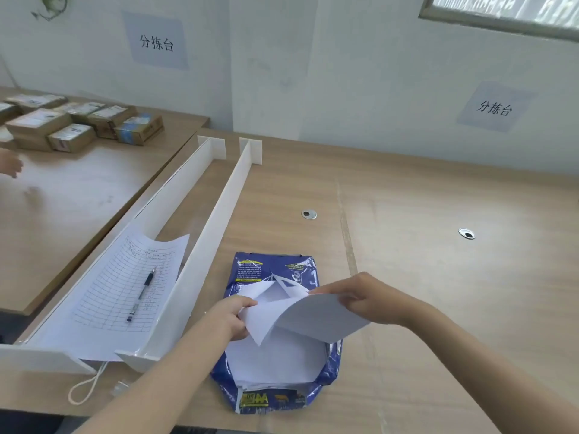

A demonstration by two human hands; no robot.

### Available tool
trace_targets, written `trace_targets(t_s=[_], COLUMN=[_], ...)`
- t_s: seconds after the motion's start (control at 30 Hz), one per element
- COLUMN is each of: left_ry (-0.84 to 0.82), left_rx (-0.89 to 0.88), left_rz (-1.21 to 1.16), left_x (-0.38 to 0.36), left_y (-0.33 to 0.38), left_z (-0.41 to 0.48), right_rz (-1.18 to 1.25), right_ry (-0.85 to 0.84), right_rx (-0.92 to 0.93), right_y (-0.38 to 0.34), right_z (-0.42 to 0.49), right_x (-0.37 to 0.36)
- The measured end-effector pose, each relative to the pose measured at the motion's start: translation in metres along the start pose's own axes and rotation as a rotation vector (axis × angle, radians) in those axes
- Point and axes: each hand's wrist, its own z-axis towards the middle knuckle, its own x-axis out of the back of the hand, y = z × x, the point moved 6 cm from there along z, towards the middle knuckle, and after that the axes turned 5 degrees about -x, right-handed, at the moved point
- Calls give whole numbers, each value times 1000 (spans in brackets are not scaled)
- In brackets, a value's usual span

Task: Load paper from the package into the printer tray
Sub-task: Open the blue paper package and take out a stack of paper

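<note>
A blue paper package (pixel 244 270) lies torn open on the wooden table near its front edge, with a stack of white paper (pixel 275 361) showing inside. Above it, several white sheets (pixel 316 317) are lifted and curled. My left hand (pixel 230 317) pinches their left edge. My right hand (pixel 360 297) grips their right edge, a little higher. No printer or printer tray is in view.
A long white divider trough (pixel 200 233) stands to the left, holding a printed form (pixel 125 292) and a pen (pixel 141 294). A white cord (pixel 86 388) lies at the front. Cardboard boxes (pixel 72 125) sit far left. Another person's hand (pixel 11 162) shows at the left edge. Two cable grommets (pixel 309 214) sit behind.
</note>
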Motion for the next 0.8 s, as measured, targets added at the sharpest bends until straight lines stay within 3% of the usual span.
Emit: trace_targets(t_s=[0.17,0.27,0.33,0.43,0.5,0.57,0.67,0.73,0.8], left_ry=[42,0,-69,-137,-172,-180,-223,-279,-339], left_rx=[11,-21,-61,-113,-160,-214,-265,-301,-360], left_rz=[-145,-158,-107,-20,50,141,243,304,368], left_x=[-20,-34,-47,-62,-71,-75,-75,-73,-71], left_y=[2,6,15,33,45,56,68,76,84], left_z=[-21,-33,-44,-62,-70,-74,-79,-84,-86], right_rz=[512,967,1140,1240,1353,1614,1935,1830,1569], right_ry=[-256,-95,-17,-190,-337,-357,-216,-10,222], right_rx=[-138,-347,-502,-695,-691,-539,-321,-271,-416], right_y=[11,56,92,107,92,70,54,59,70], right_z=[-18,-18,-22,-24,-18,-4,10,16,16], right_x=[19,28,15,-44,-78,-85,-59,-35,-14])
